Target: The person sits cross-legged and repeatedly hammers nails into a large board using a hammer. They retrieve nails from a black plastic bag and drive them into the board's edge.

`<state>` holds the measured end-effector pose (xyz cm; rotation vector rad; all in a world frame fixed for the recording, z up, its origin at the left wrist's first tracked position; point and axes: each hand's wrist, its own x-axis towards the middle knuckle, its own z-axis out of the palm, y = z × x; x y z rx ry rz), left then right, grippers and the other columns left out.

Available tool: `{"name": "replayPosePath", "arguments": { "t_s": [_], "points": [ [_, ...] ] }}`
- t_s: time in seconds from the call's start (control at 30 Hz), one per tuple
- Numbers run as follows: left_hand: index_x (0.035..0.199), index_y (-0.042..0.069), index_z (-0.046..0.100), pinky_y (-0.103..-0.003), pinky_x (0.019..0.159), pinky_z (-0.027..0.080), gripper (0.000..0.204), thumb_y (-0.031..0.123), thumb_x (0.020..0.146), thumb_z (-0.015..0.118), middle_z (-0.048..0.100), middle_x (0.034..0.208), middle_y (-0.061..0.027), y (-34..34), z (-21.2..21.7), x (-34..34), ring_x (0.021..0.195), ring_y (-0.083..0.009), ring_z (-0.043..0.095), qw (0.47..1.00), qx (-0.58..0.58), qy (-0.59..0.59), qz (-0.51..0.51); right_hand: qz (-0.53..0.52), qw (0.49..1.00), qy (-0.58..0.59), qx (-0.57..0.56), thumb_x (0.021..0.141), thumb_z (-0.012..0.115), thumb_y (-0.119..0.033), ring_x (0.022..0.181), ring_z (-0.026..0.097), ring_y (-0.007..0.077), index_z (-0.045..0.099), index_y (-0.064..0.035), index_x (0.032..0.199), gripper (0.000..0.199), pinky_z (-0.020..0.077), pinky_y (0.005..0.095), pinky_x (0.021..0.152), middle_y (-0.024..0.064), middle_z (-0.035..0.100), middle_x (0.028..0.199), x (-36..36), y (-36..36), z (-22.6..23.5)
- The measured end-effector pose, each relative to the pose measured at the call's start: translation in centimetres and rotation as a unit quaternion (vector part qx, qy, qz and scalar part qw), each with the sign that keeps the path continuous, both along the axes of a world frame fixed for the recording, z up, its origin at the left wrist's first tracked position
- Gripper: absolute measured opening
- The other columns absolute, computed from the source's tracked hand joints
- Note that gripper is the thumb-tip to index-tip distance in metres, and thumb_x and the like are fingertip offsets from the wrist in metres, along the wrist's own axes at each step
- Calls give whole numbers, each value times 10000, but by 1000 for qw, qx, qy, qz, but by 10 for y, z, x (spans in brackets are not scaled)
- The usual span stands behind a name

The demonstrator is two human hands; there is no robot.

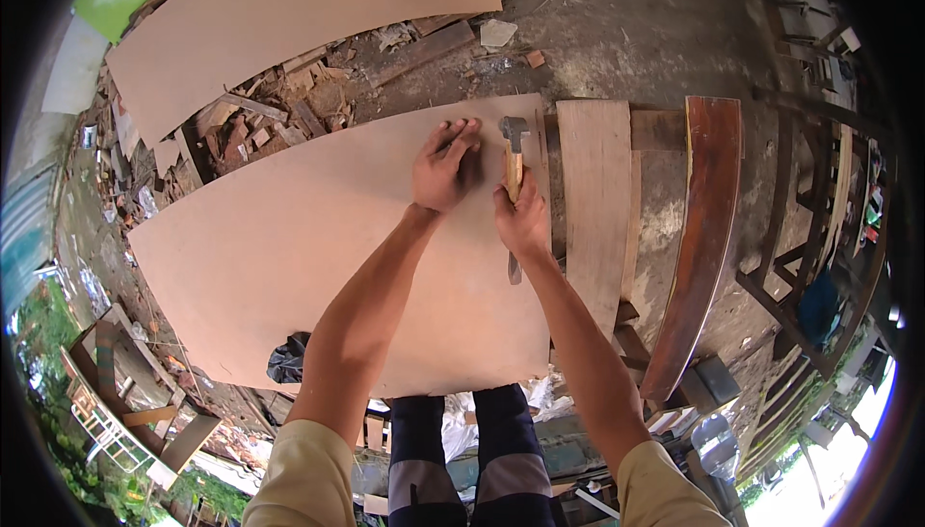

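Note:
A large light-brown board [279, 238], like thin plywood, lies in front of me. My left hand [446, 169] is over its far right part, fingers bent and close together with the thumb near them; whatever they may pinch is too small to see. My right hand [523, 221], just to the right, is wrapped round the wooden handle of a hammer [515, 149]. The dark metal head points away from me, above the board close to its right edge. A grey end sticks out below the right hand.
Right of the board lie a pale wooden plank [594, 199] and a reddish-brown varnished plank [696, 248]. Another brown sheet [318, 26] lies at the far left, beside wood scraps [255, 127]. A black plastic bag [287, 358] touches the near left edge. Wooden frames [800, 276] stand at right.

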<state>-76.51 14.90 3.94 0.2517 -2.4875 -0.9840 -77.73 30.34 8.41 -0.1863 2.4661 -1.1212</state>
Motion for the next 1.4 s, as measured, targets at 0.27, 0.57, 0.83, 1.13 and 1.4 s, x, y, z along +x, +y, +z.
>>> {"name": "replayPosePath", "arguments": {
  "t_s": [0.27, 0.57, 0.83, 1.13, 1.4],
  "points": [
    [1012, 166, 696, -389, 956, 443, 147, 250, 893, 686, 694, 1070, -60, -48, 29, -67, 1023, -258, 635, 977, -154, -147, -11, -105, 988, -63, -97, 965, 579, -73, 846, 646, 154, 506, -39, 1061, 125, 506, 307, 717, 98, 725, 1106, 29, 6, 9],
    [1012, 123, 740, -375, 789, 523, 218, 266, 849, 716, 730, 937, -108, -85, 36, -128, 889, -242, 684, 859, 31, -452, -238, -107, 972, -89, -191, 976, 573, -62, 836, 562, 84, 448, -69, 990, 126, 470, 247, 759, 45, 718, 1088, 26, 9, -12],
    [1039, 102, 727, -386, 795, 529, 271, 287, 843, 705, 735, 984, -117, -91, 36, -105, 889, -261, 687, 893, 38, -403, -197, -127, 963, -116, -209, 942, 572, -41, 775, 525, 82, 437, -76, 979, 145, 454, 247, 688, 43, 724, 1062, 26, 7, -11],
    [1064, 118, 686, -325, 810, 426, 324, 357, 846, 694, 640, 934, 0, -101, 40, -135, 913, -150, 543, 788, 120, -547, -258, -125, 954, -102, -254, 933, 538, -34, 769, 591, 119, 488, -68, 1006, 95, 490, 280, 702, 36, 723, 1065, 29, 7, -27],
    [1257, 164, 650, -484, 1046, 392, 517, 388, 798, 729, 536, 1409, -99, -98, 49, -153, 1278, -290, 460, 684, 192, -652, -265, -106, 958, -113, -240, 940, 548, -35, 745, 558, 97, 530, -80, 1043, 113, 477, 270, 692, 10, 701, 1016, 26, 7, -25]
  ]
}}
